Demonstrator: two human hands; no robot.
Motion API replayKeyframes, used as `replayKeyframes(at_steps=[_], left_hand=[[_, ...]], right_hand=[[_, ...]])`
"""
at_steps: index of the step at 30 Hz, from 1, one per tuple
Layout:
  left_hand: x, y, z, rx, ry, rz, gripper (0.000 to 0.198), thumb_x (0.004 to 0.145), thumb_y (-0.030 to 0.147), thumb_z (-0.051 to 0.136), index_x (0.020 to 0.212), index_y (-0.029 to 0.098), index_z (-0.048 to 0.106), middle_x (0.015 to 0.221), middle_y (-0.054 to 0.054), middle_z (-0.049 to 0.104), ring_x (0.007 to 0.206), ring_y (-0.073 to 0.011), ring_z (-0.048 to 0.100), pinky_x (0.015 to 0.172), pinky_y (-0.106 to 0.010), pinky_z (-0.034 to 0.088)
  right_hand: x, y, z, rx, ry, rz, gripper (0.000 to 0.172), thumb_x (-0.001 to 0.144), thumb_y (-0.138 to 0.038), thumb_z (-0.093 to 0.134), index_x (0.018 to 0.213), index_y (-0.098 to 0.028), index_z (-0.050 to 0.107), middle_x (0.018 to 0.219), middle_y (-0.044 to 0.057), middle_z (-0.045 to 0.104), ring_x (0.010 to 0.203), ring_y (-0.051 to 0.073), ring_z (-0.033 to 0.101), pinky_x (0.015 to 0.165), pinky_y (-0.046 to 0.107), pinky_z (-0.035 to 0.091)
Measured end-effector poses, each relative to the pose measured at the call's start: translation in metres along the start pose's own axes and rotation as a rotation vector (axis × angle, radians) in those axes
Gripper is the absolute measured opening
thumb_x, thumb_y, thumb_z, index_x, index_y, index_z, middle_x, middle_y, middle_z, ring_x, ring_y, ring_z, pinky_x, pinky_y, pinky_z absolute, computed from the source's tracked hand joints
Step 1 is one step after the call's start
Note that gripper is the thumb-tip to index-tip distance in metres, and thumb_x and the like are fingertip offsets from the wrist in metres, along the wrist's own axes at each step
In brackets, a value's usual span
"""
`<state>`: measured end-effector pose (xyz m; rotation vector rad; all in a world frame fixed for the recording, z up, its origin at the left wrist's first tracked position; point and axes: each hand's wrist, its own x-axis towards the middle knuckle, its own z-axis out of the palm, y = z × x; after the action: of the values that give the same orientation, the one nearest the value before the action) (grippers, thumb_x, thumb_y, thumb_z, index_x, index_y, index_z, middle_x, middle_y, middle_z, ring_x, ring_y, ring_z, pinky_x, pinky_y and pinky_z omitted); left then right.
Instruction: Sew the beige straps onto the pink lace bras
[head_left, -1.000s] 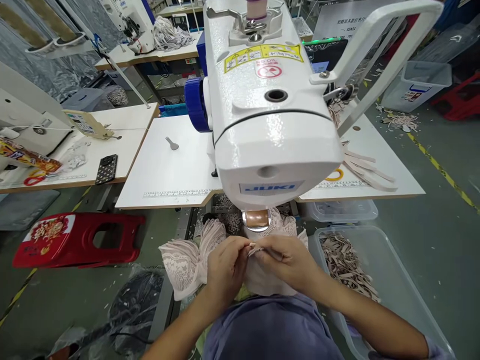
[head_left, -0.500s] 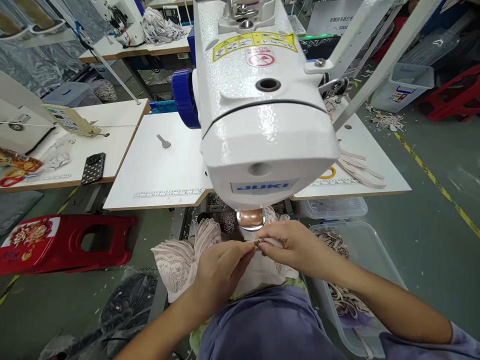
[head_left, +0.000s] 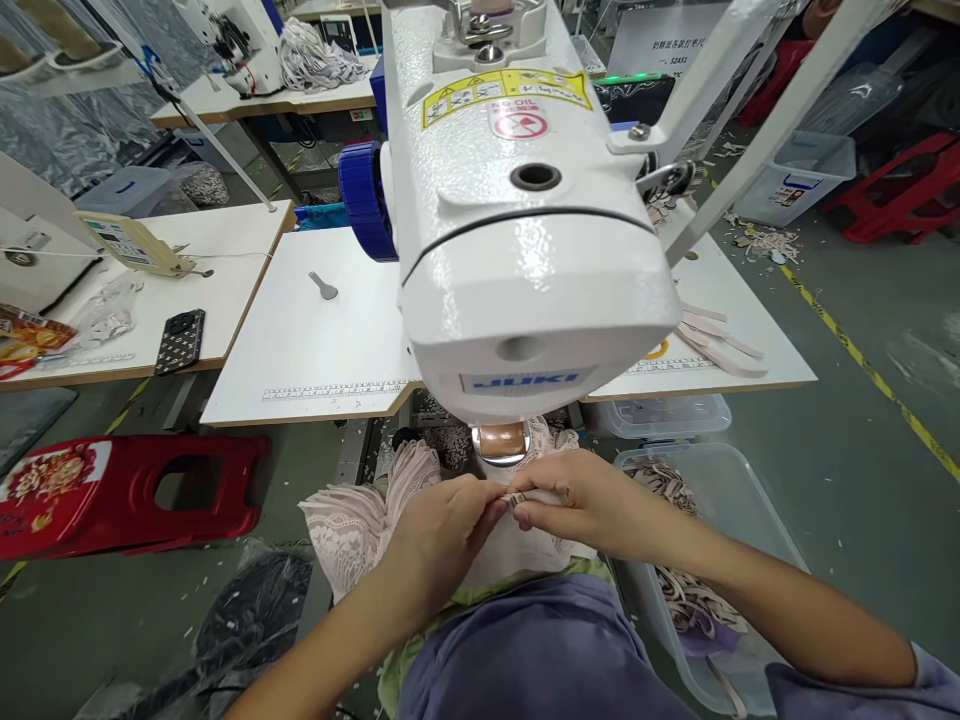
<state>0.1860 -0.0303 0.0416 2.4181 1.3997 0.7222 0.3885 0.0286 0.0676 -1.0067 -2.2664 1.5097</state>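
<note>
Just below the head of a white sewing machine (head_left: 525,290), my two hands meet over my lap. My left hand (head_left: 450,525) pinches one end of a pale narrow strap (head_left: 541,496). The same strap runs into my right hand (head_left: 581,505), whose fingers are closed round it. A small dark part shows on the strap between my fingertips, too small to name. Pale pink lace garment pieces (head_left: 349,530) lie bunched beside my left hand and under both hands. The machine's lower end, with a brown and silver part (head_left: 502,441), is right above my fingers.
At the right, a clear plastic bin (head_left: 739,500) holds coiled pale straps. Flat pale strips (head_left: 720,345) lie on the right side of the white table (head_left: 330,345). A red stool (head_left: 135,490) stands at the left, and a phone (head_left: 180,340) rests on the neighbouring table.
My fingers have shifted slightly along the strap, and more of it shows between my hands. The whole view has moved a little; the rest stays the same.
</note>
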Motion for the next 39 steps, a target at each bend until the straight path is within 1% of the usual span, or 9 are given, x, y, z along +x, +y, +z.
replayKeyframes(at_steps=[8,12,15,19,25,28,32,35,39], left_hand=[[0.01,0.009,0.012,0.091,0.131,-0.081,0.039,0.105,0.029,0.027,0.076,0.021,0.053,0.062,0.001,0.061,0.053,-0.0144,0.056,0.05,-0.026,0.036],[0.017,-0.004,0.01,0.175,0.175,-0.179,0.036,0.104,0.035,0.032,0.094,0.02,0.063,0.067,0.001,0.067,0.056,-0.0138,0.061,0.052,-0.023,0.04],[0.013,-0.024,0.011,0.324,0.258,0.091,0.028,0.102,0.021,0.038,0.115,0.019,0.062,0.067,0.001,0.065,0.058,-0.0144,0.059,0.055,-0.025,0.041],[0.005,-0.046,0.009,0.401,0.237,0.367,0.038,0.094,0.004,0.039,0.129,0.012,0.053,0.075,-0.002,0.064,0.06,-0.0156,0.054,0.056,-0.028,0.041],[0.005,-0.045,0.01,0.509,0.112,0.35,0.038,0.094,0.004,0.037,0.129,0.012,0.05,0.07,-0.001,0.059,0.058,-0.0187,0.053,0.054,-0.032,0.039],[0.009,-0.029,0.01,0.551,0.066,0.226,0.034,0.096,0.007,0.037,0.125,0.013,0.052,0.062,0.002,0.053,0.053,-0.0183,0.05,0.047,-0.033,0.031],[0.015,-0.018,0.005,0.497,0.073,0.144,0.027,0.096,0.011,0.038,0.117,0.015,0.055,0.06,0.003,0.055,0.051,-0.0165,0.052,0.045,-0.031,0.03],[0.017,-0.031,-0.002,0.438,0.055,0.236,0.033,0.094,0.008,0.036,0.12,0.017,0.054,0.064,0.002,0.058,0.052,-0.0148,0.053,0.047,-0.028,0.032],[0.018,-0.055,-0.008,0.44,-0.035,0.451,0.048,0.086,-0.002,0.036,0.128,0.018,0.049,0.069,0.002,0.059,0.053,-0.0139,0.05,0.048,-0.028,0.03]], right_hand=[[0.004,-0.003,0.001,-0.22,0.284,-0.112,0.014,0.088,-0.021,0.057,0.081,-0.019,0.069,0.07,0.001,0.062,0.067,0.014,0.055,0.061,0.025,0.035],[0.028,-0.006,-0.013,-0.266,0.263,-0.054,0.023,0.081,-0.018,0.052,0.059,-0.019,0.047,0.058,-0.003,0.044,0.055,0.01,0.038,0.055,0.027,0.024],[0.039,-0.004,-0.017,-0.353,0.226,-0.032,0.034,0.077,-0.019,0.05,0.055,-0.02,0.024,0.052,-0.005,0.026,0.052,0.009,0.024,0.054,0.03,0.017],[0.041,-0.008,-0.016,-0.477,0.258,-0.051,0.038,0.077,-0.018,0.048,0.055,-0.021,0.017,0.049,-0.006,0.018,0.05,0.009,0.016,0.055,0.033,0.013],[0.034,-0.004,-0.01,-0.538,0.27,-0.064,0.028,0.084,-0.019,0.051,0.057,-0.019,0.043,0.054,-0.003,0.041,0.054,0.011,0.034,0.055,0.03,0.021],[0.023,0.013,0.005,-0.668,0.495,-0.16,0.023,0.093,-0.029,0.051,0.079,-0.018,0.065,0.074,0.005,0.058,0.074,0.019,0.051,0.066,0.03,0.036],[0.011,0.029,0.024,-0.769,0.733,-0.294,0.022,0.095,-0.028,0.052,0.104,-0.023,0.071,0.1,0.01,0.062,0.102,0.026,0.053,0.087,0.039,0.042],[0.012,0.029,0.028,-0.76,0.799,-0.306,0.021,0.093,-0.023,0.055,0.102,-0.025,0.074,0.093,0.008,0.062,0.097,0.024,0.055,0.087,0.038,0.044],[0.014,0.03,0.029,-0.701,0.788,-0.294,0.02,0.093,-0.021,0.055,0.1,-0.024,0.074,0.082,0.005,0.062,0.078,0.018,0.057,0.07,0.031,0.046]])
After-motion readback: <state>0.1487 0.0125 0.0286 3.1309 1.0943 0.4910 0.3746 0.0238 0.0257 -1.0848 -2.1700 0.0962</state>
